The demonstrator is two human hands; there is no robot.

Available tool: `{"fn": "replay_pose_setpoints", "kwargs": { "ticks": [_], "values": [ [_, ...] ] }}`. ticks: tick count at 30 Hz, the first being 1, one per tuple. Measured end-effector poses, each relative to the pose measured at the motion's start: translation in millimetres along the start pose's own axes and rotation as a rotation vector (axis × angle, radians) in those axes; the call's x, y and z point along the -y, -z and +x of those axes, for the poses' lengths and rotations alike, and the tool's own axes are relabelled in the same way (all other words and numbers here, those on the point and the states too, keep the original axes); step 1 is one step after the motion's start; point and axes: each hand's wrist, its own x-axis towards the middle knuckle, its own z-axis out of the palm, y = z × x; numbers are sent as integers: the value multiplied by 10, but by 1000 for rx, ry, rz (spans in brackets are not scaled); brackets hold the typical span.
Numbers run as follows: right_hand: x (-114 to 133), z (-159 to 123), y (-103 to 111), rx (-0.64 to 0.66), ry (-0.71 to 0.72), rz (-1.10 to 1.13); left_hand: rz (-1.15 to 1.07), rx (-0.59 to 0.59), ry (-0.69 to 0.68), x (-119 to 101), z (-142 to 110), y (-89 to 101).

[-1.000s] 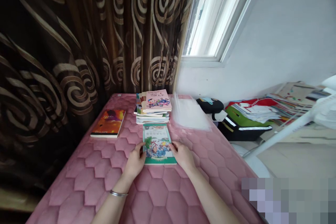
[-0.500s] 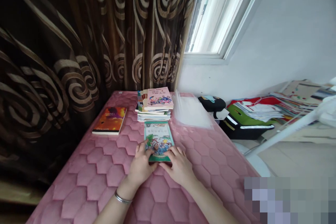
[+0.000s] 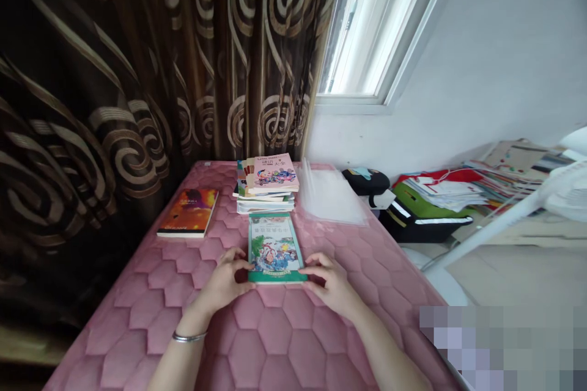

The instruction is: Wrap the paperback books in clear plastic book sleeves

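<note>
In the head view, one rectangular green-bordered book (image 3: 274,249) lies flat between the left grip (image 3: 224,281) and the right grip (image 3: 336,286), both loosely open, fingertips at its side edges. One orange book (image 3: 189,212) and one stack of books (image 3: 266,186) (uneven-edged) share the pink mattress (image 3: 280,327), quilted in padded hexagons.

On the mattress (image 3: 275,333), around the front book (image 3: 275,250): at 12 o'clock, just behind, a stack of books (image 3: 275,180); at 1, beside the stack, plastic sheets (image 3: 332,195); at 10, a lone book (image 3: 188,214). Beyond, from 10 to 12, a curtain (image 3: 215,61).
</note>
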Motion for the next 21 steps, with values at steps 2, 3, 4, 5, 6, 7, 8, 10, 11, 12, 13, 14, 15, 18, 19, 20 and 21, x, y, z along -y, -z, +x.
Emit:
{"fn": "replay_pose_setpoints", "kwargs": {
  "ticks": [2, 3, 4, 5, 6, 7, 8, 10, 11, 12, 13, 14, 15, 18, 19, 20, 21],
  "values": [
    [-26, 1, 21, 22, -23, 31, -6, 24, -13, 1, 5, 25],
    [-29, 3, 24, 31, -31, 44, -6, 36, -18, -3, 8, 34],
    [-30, 7, 25, 39, -37, 54, -6, 46, -20, -8, 11, 43],
    [-28, 11, 26, 46, -43, 63, -5, 57, -22, -13, 15, 52],
    [-27, 13, 27, 53, -50, 70, -4, 65, -22, -18, 18, 61],
    [-26, 15, 30, 59, -57, 75, -2, 73, -22, -22, 20, 70],
    [-24, 15, 36, 64, -64, 79, 3, 79, -21, -27, 20, 77],
    [-15, 12, 50, 67, -70, 79, 23, 80, -17, -47, 13, 80],
    [-4, 10, 55, 63, -67, 75, 41, 72, -15, -65, 6, 72],
    [14, 9, 57, 59, -59, 67, 69, 56, -12, -92, -4, 57],
    [39, 10, 52, 56, -45, 59, 106, 33, -5, -127, -15, 32],
    [72, 15, 38, 52, -29, 48, 151, 9, 4, -169, -25, -2],
    [112, 24, 14, 45, -11, 34, 199, -12, 15, -218, -34, -44],
    [262, 74, -108, 6, 32, -58, 304, -33, 22, -370, -42, -192],
    [313, 94, -157, -9, 37, -102, 318, -29, 8, -411, -38, -239],
    [362, 114, -204, -17, 36, -145, 324, -23, -11, -442, -32, -280],
    [405, 132, -248, -13, 32, -182, 326, -19, -30, -464, -24, -313]
  ]
}}
